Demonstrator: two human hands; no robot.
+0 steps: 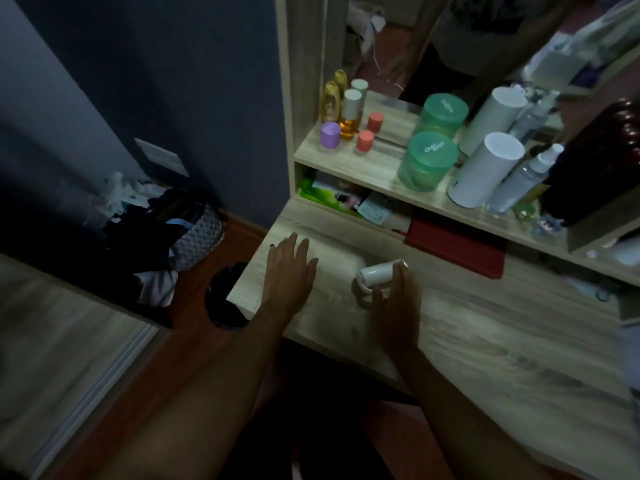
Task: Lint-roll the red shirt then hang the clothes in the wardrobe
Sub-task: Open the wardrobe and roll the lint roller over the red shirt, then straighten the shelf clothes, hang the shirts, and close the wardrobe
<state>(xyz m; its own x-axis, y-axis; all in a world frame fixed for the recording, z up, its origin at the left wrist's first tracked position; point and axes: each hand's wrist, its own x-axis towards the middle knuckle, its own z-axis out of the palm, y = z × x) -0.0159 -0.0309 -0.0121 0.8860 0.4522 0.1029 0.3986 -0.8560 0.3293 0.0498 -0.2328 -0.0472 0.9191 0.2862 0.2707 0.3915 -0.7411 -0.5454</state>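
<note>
Both hands are working at the wooden desk [450, 327]: the right hand [398, 299] is pinching the white lint roller [375, 274] just above the desktop, the left hand [289, 271] is resting spread flat. A firmer wrap around the handle would serve better. No red shirt is showing.

Left hand [289, 271] flat, fingers spread; right hand [394, 296] curled in a grip.

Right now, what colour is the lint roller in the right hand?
White lint roller, right hand, head view.
</note>
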